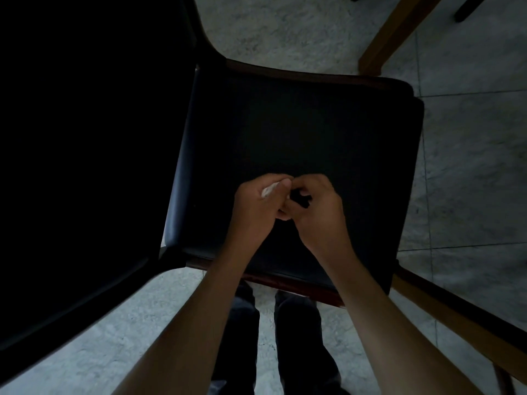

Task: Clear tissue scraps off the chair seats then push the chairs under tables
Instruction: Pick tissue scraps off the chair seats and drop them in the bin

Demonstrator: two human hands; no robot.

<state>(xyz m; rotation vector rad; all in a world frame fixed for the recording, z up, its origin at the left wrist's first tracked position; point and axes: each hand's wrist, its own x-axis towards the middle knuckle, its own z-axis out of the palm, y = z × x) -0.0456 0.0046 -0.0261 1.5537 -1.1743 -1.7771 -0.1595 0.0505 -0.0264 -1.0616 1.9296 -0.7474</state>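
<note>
nearest us, our left hand (pixel 258 205) grips a white tissue scrap (pixel 270 190) in curled fingers; our right hand (pixel 315 202) meets it, fingers curled, its contents too dark to tell. beyond, the black chair seat (pixel 299 132) shows no scraps. clearing looks nearly finished; next we push the chair toward the table leg (pixel 390 38).

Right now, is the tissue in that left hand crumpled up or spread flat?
Crumpled. Only a small white wad of tissue shows, bunched inside the curled fingers of the left hand above the chair seat.
</note>
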